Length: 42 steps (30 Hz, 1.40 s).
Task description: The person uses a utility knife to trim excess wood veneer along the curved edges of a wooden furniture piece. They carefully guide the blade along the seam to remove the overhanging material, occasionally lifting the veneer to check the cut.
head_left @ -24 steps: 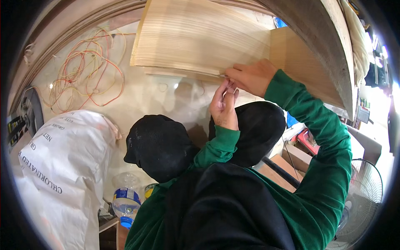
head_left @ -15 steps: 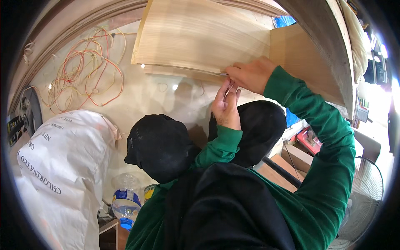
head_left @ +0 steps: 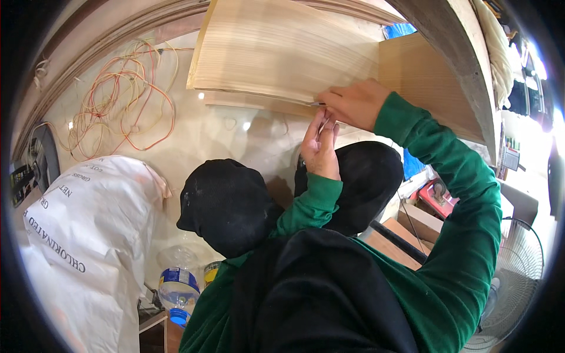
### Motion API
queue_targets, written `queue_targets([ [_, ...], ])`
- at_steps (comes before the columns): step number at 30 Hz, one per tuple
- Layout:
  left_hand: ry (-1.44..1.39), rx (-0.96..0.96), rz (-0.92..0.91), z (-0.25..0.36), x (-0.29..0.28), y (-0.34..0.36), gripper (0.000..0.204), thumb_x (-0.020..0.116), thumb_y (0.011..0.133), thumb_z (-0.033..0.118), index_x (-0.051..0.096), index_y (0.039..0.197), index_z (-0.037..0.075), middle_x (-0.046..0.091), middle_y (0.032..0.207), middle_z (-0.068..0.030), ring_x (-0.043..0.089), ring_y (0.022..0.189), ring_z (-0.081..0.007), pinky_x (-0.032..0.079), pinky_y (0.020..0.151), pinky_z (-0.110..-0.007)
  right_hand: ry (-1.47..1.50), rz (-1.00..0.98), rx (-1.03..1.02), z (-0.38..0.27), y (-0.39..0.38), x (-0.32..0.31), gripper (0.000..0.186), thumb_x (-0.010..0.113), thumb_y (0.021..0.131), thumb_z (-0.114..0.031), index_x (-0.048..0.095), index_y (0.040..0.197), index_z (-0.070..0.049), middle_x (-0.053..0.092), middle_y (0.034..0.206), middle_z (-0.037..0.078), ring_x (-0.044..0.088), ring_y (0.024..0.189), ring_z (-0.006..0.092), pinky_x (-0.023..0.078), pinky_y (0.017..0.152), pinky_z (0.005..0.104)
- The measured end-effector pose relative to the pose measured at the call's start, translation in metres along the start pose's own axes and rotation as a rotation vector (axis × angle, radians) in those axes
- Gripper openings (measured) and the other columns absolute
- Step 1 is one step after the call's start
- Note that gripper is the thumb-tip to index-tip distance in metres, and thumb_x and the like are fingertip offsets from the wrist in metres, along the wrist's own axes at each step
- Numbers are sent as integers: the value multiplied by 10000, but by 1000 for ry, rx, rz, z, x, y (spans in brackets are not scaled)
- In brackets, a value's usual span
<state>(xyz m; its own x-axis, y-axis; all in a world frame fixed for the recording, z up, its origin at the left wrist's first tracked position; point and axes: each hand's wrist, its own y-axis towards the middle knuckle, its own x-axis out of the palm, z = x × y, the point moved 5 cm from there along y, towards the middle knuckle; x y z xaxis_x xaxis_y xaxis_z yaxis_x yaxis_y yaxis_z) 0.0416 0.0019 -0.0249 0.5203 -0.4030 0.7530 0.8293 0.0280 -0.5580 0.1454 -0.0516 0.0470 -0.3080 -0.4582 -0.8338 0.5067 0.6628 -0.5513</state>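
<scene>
With our right hand (head_left: 356, 106) we are pinching a grey strip (head_left: 314, 104) at the board (head_left: 288, 56); just below, our left hand (head_left: 321, 150) is pointing upward, grip indeterminable.

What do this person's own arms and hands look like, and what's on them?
Both arms wear long, plain green fabric sleeves, creased along their length, ending in matching green cuffs. The left hand and right hand are bare, without gloves.
</scene>
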Motion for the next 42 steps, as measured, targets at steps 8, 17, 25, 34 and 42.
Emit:
queue_targets([
  [8,35,35,-5,1,3,-1,440,496,923,71,411,1336,-54,505,1296,-144,495,1205,-216,360,1052,-356,-49,-27,16,0,-8,-2,247,545,875,-296,530,1057,-129,612,868,48,636,704,292,494,521,409],
  [17,-10,28,30,-3,0,-1,440,505,921,68,411,1331,-62,500,1300,-153,499,1202,-211,371,1048,-348,17,-21,10,-2,-4,0,234,546,874,-271,533,1056,-124,619,861,64,641,715,298,492,538,412],
  [25,13,-71,121,-15,-7,0,324,489,914,49,468,1227,-32,532,1210,-149,551,1121,-231,429,988,-349,53,30,-23,-3,-13,-10,210,541,878,-243,522,1039,-109,602,831,68,624,689,300,492,541,413],
  [34,213,236,18,-3,-8,9,377,478,922,28,439,1295,-6,529,1225,-155,548,1131,-244,446,952,-356,83,56,75,1,-15,-28,177,526,895,-246,504,996,-101,583,819,70,616,698,299,486,515,423],
  [42,326,347,44,7,-4,6,343,555,912,43,503,1236,-55,600,1123,-159,585,1050,-188,458,904,-283,12,145,7,-1,-17,-17,177,553,880,-247,533,995,-115,569,830,50,611,678,282,484,507,408],
])
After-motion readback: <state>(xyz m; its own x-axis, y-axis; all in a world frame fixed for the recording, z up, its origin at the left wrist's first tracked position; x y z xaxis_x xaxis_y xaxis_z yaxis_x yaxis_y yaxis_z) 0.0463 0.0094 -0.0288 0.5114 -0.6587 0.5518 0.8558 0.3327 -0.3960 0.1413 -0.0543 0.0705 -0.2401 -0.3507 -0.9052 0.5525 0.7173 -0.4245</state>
